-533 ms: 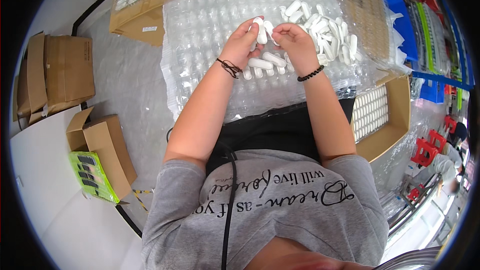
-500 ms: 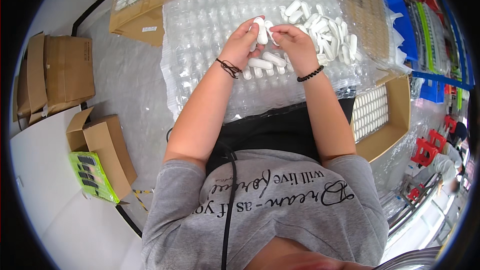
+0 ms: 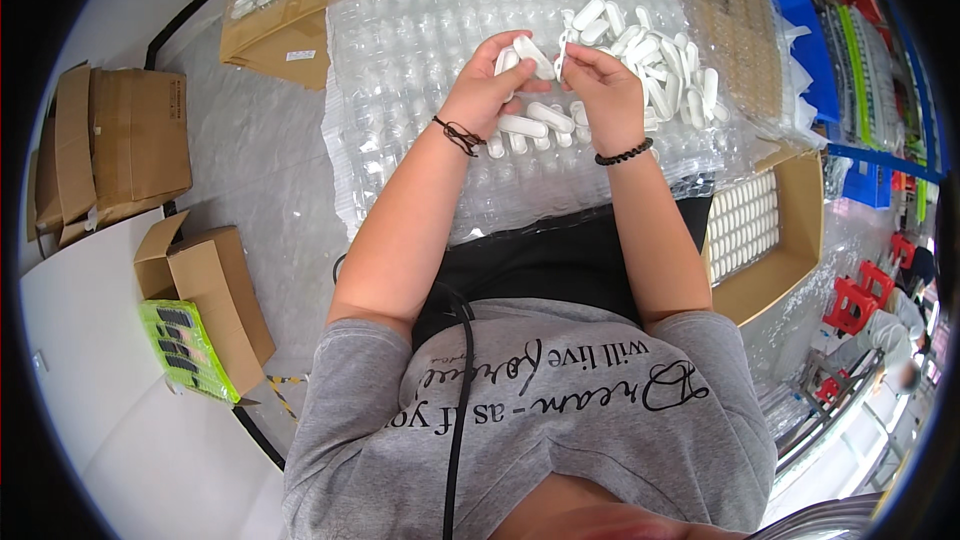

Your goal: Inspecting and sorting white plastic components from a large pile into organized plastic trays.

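Two white elongated plastic pieces with rounded ends (image 3: pixel 533 56) sit in my left hand (image 3: pixel 484 88), pinched between thumb and fingers. My right hand (image 3: pixel 606 92) is closed on another white piece (image 3: pixel 561 58), seen nearly edge-on, close to the left hand's pieces. Whether these touch I cannot tell. Under both hands lies a clear plastic tray sheet (image 3: pixel 400 70) with rows of moulded pockets. A loose heap of similar white pieces (image 3: pixel 668 65) lies beyond and right of my right hand. Several more pieces (image 3: pixel 550 118) lie below, between my wrists.
An open carton (image 3: pixel 790 240) at the right holds a tray of white pieces. Another carton (image 3: pixel 280 40) with filled trays stands at the far left. Brown cartons (image 3: pixel 140 135) stand along the left. Blue bins (image 3: pixel 800 40) and red stools (image 3: pixel 850 302) are at the right.
My right hand has moved slightly right, and the white piece in it has turned edge-on. The piece at my left fingertips has tilted to the right.
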{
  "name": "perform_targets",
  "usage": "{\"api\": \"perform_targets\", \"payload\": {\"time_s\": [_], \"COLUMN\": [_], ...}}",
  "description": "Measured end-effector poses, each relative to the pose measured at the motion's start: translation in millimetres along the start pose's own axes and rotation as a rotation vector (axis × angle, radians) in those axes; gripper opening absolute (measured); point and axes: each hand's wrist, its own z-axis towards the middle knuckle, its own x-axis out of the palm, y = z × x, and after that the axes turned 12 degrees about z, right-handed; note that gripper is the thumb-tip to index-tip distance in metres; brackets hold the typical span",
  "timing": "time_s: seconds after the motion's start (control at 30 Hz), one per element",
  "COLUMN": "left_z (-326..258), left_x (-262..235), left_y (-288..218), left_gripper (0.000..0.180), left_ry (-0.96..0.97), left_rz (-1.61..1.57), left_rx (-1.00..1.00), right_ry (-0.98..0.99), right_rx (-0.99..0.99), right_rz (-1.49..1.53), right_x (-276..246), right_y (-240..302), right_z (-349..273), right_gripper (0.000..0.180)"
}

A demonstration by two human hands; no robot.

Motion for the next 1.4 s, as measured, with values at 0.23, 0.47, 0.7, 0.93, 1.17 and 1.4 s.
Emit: {"api": "perform_targets", "payload": {"time_s": [0.23,0.47,0.7,0.93,1.17,1.4], "left_z": [1,4,7,7,6,5], "left_x": [-1,-4,-7,-7,-9,-8], "left_y": [-4,0,9,7,9,13], "left_gripper": [0.028,0.035,0.037,0.034,0.035,0.034], "left_ry": [0.023,0.015,0.051,0.01,0.053,0.002], "left_rz": [-0.075,-0.118,-0.057,-0.106,-0.131,-0.183], "left_rx": [-0.002,0.005,0.03,0.001,-0.014,-0.026], "right_ry": [0.001,0.118,0.13,0.184,0.189,0.216], "right_rx": [0.054,-0.05,-0.232,-0.304,-0.368,-0.49], "right_rz": [0.046,0.054,-0.053,-0.111,-0.197,-0.355], "right_x": [-1,4,0,5,5,10], "right_y": [-6,-19,-33,-25,-30,-37], "right_z": [1,0,5,1,3,1], "right_gripper": [0.021,0.017,0.013,0.013,0.013,0.017]}}
